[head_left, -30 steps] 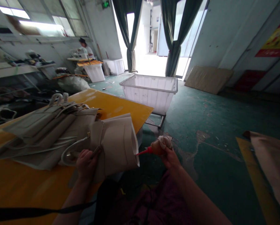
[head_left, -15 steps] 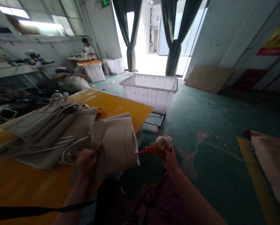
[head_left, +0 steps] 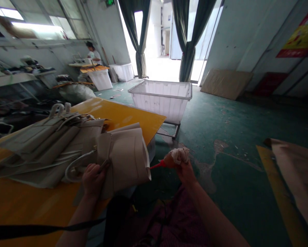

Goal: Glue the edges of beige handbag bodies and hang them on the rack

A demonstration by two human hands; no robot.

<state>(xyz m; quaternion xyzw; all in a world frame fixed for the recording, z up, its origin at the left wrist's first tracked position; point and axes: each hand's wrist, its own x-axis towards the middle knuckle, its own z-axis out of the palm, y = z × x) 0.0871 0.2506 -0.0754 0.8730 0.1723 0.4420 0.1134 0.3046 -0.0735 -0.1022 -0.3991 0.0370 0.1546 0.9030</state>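
Doorway (head_left: 166, 65) totally blown out, high windows (head_left: 37, 29) glaring too; floor (head_left: 236, 178) and tote bag (head_left: 124, 157) backlit, murky; fisheye bend at edges, everything slightly soft.

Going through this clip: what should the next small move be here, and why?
Probably touch the red nozzle of the cloth-wrapped bottle in the right hand to the edge of the beige bag, since its tip sits right by that edge while the left hand grips the bag over the yellow table.
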